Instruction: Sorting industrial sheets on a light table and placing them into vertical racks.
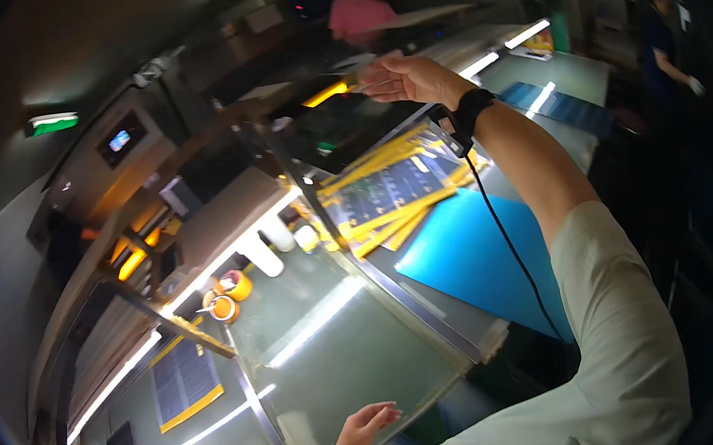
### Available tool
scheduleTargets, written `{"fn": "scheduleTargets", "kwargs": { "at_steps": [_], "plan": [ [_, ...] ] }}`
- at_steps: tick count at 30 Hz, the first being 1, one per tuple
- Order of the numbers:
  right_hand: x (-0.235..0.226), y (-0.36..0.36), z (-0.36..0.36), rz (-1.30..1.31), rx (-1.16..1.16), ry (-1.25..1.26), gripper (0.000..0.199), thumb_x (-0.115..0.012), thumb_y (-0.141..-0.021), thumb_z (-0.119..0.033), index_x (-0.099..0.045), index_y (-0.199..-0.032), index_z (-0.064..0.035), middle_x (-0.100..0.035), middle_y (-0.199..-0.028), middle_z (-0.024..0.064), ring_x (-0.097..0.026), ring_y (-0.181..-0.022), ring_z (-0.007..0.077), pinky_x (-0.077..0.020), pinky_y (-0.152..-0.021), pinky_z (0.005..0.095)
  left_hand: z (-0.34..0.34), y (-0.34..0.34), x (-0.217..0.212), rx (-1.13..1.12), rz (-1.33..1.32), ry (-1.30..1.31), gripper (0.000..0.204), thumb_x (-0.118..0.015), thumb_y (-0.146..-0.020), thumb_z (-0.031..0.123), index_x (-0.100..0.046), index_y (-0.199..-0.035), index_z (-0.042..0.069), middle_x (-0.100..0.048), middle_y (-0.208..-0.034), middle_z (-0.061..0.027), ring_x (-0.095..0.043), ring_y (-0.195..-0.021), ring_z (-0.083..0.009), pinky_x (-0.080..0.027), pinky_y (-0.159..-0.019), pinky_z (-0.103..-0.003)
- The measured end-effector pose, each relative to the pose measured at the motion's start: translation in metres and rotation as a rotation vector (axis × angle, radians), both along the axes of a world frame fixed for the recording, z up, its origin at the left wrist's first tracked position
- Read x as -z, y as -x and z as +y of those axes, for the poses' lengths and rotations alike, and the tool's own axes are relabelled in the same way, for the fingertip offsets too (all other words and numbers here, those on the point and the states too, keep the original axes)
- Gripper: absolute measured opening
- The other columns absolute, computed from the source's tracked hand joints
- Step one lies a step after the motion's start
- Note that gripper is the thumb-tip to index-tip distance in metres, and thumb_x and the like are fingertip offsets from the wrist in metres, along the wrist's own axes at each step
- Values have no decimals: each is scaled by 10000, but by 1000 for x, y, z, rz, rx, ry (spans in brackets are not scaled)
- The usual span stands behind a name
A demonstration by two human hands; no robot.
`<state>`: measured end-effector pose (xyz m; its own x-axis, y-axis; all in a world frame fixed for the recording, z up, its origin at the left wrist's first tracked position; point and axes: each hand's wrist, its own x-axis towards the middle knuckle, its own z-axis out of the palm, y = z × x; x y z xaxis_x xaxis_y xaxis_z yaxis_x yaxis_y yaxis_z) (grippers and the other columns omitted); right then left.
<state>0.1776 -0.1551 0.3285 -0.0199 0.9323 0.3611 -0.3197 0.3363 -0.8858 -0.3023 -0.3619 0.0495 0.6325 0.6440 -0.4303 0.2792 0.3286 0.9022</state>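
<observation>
My right hand (413,79) is raised at the far side of the bench, palm partly showing and fingers bent inward. Whatever those fingers grip is too blurred to make out. A dark glossy panel (338,133) lies just beyond and below it. A black band with a small cabled device (454,134) sits on this wrist. Low at the near edge, my left hand (362,427) hovers by the glass worktop (343,345), fingers loosely extended and holding nothing. Beneath my right forearm lies a bright blue sheet (481,253), beside a stack of yellow-edged dark printed sheets (392,191).
Orange tape rolls or tubs (225,307) and a white cylinder (261,257) stand at the back of the worktop. Another yellow-edged sheet (186,379) lies left. A metal frame post (296,185) rises between stations. A person in pink (361,15) and another person (664,51) are farther off.
</observation>
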Motion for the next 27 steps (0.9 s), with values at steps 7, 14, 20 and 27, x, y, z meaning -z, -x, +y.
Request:
{"fn": "scheduleTargets", "kwargs": {
  "at_steps": [7,14,20,27],
  "plan": [
    [227,-166,-228,-1724,1315,609,407,-586,-780,-413,-606,-909,-27,-607,-999,174,-568,-975,311,-460,-767,431,-13,-106,41,349,-15,122,407,-497,-912,303,-517,-1176,-6,-608,-1069,-99,-579,-1001,-176,-451,-844,-273],
    [400,-137,-385,414,664,730,215,-575,-851,-155,-544,-991,6,-616,-942,88,-613,-788,198,-509,-725,339,-38,-201,61,312,-146,642,646,-438,-893,473,-314,-1326,10,-408,-1317,-148,-426,-1198,-263,-359,-976,-359],
    [332,1,-424,474,327,795,222,-584,-848,-140,-570,-1039,-28,-621,-1003,97,-619,-908,239,-489,-847,402,-47,-208,81,-100,-524,668,346,-561,-874,294,-461,-1145,105,-541,-1122,-105,-532,-1014,-215,-425,-889,-390],
    [351,-19,-498,280,355,646,635,-502,-887,-385,-270,-1349,-16,-440,-1280,188,-463,-1159,253,-388,-964,368,-10,-143,24,-55,-427,359,263,-487,-821,-51,-529,-1070,24,-585,-1049,-108,-570,-970,-245,-460,-842,-372]
  ]
}}
